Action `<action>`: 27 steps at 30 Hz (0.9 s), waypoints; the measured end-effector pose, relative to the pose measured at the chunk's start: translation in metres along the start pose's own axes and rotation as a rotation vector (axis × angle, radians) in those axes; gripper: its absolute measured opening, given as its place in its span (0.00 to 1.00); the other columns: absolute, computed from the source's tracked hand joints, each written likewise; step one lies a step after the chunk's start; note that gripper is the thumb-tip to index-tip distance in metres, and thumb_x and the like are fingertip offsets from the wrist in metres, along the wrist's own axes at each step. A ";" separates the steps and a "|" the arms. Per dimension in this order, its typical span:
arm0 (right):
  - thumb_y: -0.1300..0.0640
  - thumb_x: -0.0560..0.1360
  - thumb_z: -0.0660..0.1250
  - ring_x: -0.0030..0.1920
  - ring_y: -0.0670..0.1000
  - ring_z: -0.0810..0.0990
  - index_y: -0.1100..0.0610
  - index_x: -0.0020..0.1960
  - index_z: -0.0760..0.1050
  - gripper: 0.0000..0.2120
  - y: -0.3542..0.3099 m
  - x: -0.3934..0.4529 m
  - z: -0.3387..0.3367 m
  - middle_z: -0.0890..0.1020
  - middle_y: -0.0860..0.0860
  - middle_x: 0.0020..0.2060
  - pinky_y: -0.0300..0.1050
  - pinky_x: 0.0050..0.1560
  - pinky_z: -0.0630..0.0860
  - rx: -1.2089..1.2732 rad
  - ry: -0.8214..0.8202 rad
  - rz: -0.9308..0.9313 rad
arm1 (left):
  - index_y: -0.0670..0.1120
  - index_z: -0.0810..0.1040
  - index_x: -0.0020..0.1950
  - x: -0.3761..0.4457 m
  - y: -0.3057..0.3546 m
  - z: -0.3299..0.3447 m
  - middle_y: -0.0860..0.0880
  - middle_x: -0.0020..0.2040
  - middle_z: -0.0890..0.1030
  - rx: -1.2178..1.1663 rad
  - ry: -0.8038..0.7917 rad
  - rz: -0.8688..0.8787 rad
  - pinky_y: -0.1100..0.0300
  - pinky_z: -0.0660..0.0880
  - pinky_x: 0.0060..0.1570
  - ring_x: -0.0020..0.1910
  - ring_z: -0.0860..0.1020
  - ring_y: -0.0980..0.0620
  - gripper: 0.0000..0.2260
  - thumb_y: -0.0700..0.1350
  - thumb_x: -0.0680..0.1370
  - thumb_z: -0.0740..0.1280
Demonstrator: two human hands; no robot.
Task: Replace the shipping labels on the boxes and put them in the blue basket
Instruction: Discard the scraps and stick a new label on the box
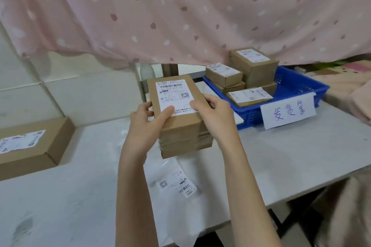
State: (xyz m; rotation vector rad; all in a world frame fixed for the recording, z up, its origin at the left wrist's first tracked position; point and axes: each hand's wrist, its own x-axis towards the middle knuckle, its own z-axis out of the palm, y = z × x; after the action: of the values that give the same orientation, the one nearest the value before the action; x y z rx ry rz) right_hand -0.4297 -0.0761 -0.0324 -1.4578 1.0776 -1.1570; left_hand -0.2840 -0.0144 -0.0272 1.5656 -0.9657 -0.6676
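A brown cardboard box (181,126) is held above the white table, with a white shipping label (175,94) on its top face. My left hand (147,124) grips its left side, thumb lying on the label's lower edge. My right hand (212,115) grips the right side, thumb on the label too. The blue basket (291,88) stands at the back right and holds several labelled boxes (254,66). A paper sign (288,111) with handwriting hangs on its front wall.
Another labelled cardboard box (30,146) lies at the table's left edge. A white mailer bag or backing sheet with printed codes (176,184) lies on the table (281,156) under my arms. A pink spotted curtain (180,10) hangs behind.
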 end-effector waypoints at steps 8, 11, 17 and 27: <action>0.51 0.75 0.69 0.51 0.41 0.77 0.50 0.62 0.79 0.17 0.001 0.035 -0.086 0.81 0.43 0.53 0.37 0.42 0.70 -0.028 0.226 0.029 | 0.51 0.67 0.73 0.030 0.026 0.098 0.47 0.66 0.72 0.025 -0.190 0.000 0.54 0.78 0.47 0.58 0.78 0.49 0.30 0.58 0.74 0.71; 0.51 0.73 0.69 0.54 0.46 0.78 0.49 0.61 0.80 0.16 0.006 0.048 -0.112 0.82 0.44 0.53 0.40 0.47 0.71 -0.052 0.305 0.047 | 0.50 0.66 0.73 0.039 0.033 0.131 0.47 0.66 0.72 0.085 -0.253 0.004 0.58 0.75 0.41 0.58 0.78 0.48 0.29 0.59 0.76 0.69; 0.51 0.73 0.69 0.52 0.45 0.77 0.46 0.55 0.80 0.10 0.015 0.073 -0.147 0.81 0.42 0.50 0.41 0.48 0.71 -0.055 0.362 0.089 | 0.49 0.65 0.74 0.063 0.038 0.178 0.46 0.68 0.72 0.116 -0.346 0.004 0.52 0.73 0.61 0.60 0.77 0.49 0.31 0.59 0.76 0.69; 0.54 0.72 0.69 0.51 0.57 0.79 0.64 0.55 0.80 0.17 -0.015 0.144 -0.152 0.81 0.61 0.53 0.54 0.58 0.74 -0.066 0.296 0.053 | 0.48 0.68 0.70 0.120 0.077 0.200 0.47 0.67 0.73 0.103 -0.245 0.038 0.47 0.76 0.62 0.61 0.77 0.47 0.39 0.64 0.63 0.69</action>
State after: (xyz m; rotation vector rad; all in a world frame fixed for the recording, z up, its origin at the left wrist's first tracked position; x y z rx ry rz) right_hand -0.5548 -0.2372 0.0183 -1.3255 1.3596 -1.3387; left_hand -0.4080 -0.2226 0.0142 1.5751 -1.2250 -0.8070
